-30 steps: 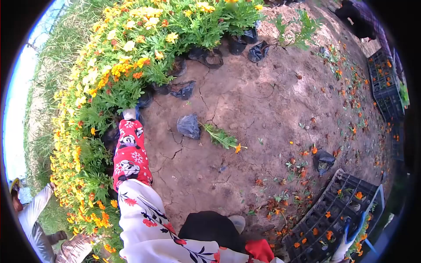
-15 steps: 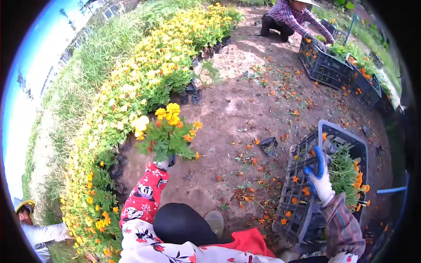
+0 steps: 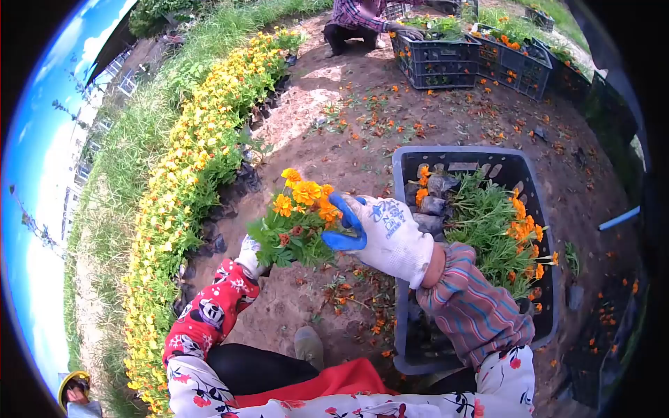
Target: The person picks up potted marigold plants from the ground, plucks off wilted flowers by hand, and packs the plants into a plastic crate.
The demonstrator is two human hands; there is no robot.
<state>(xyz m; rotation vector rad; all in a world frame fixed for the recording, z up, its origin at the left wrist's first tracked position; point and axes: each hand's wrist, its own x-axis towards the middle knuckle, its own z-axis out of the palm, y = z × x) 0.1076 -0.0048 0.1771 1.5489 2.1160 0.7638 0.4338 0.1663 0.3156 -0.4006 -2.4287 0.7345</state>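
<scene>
My left hand (image 3: 252,257), in a white glove, grips an orange marigold plant (image 3: 296,221) from below, in front of me. Foliage covers part of its fingers. My right hand (image 3: 390,233), in a white glove with blue fingertips, is beside the blooms, fingers and thumb spread apart. Whether it touches the petals I cannot tell. Under and beyond my right wrist stands a dark plastic crate (image 3: 546,279). Several marigold plants (image 3: 488,223) lie in it on their sides, root ends in dark bags, blooms facing right.
A long row of yellow marigolds (image 3: 185,167) lines the left side, beside tall grass (image 3: 125,202). Ahead, a person (image 3: 359,17) crouches at plant-filled crates (image 3: 439,63). Another person's hat (image 3: 72,383) shows at lower left. Fallen petals litter the soil (image 3: 320,125); a blue bar (image 3: 619,218) juts in right.
My right hand has left the crate's rim and come left to the marigold blooms. My left hand still holds the plant. The view has turned right, bringing the crate more to the centre.
</scene>
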